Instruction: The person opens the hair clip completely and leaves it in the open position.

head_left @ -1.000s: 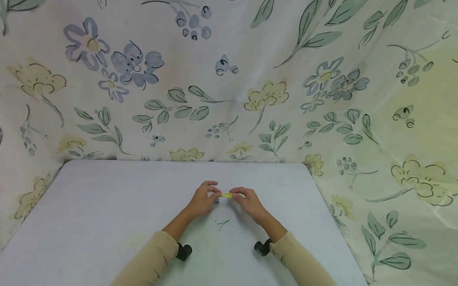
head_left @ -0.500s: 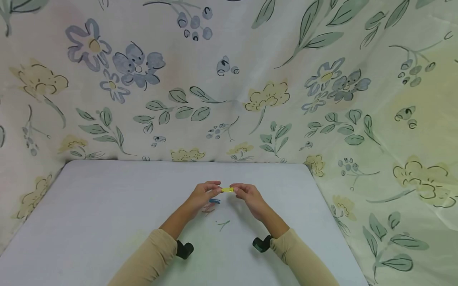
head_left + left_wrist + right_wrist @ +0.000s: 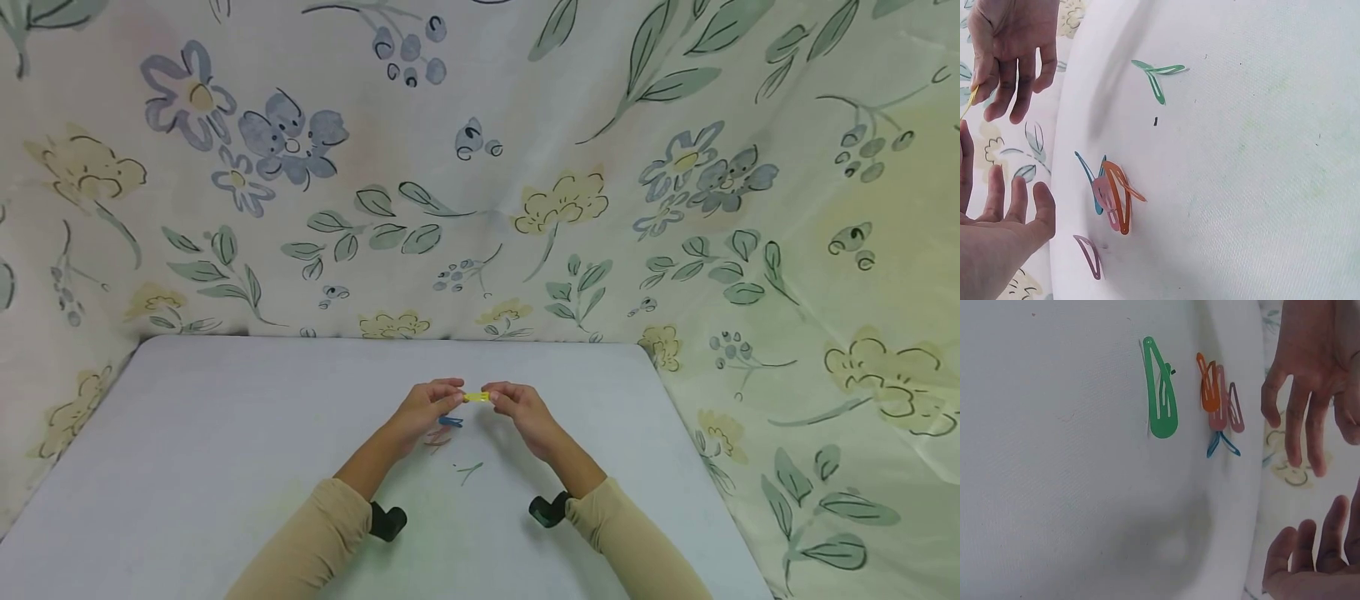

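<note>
A yellow snap hair clip (image 3: 476, 397) is held up above the far part of the table. My left hand (image 3: 427, 408) pinches its left end between thumb and finger, and my right hand (image 3: 521, 407) pinches its right end. The other fingers of both hands are spread. In the left wrist view only an edge of the yellow clip (image 3: 969, 103) shows; the right wrist view leaves it out. Beneath the hands lies a loose cluster: a blue clip (image 3: 451, 422), an orange clip (image 3: 1210, 397), a pink clip (image 3: 1217, 421) and a mauve clip (image 3: 1236, 409).
Closer to the body lies a green snap clip (image 3: 1163, 422), bent open, with a tiny dark piece (image 3: 1155, 121) near it. The white table (image 3: 225, 433) has rounded far corners. Behind it hangs a flowered cloth (image 3: 480, 167).
Both hands have lifted slightly away from the tabletop with the yellow hair clip between them, uncovering the blue and reddish clips below. Over the last half second they have barely moved.
</note>
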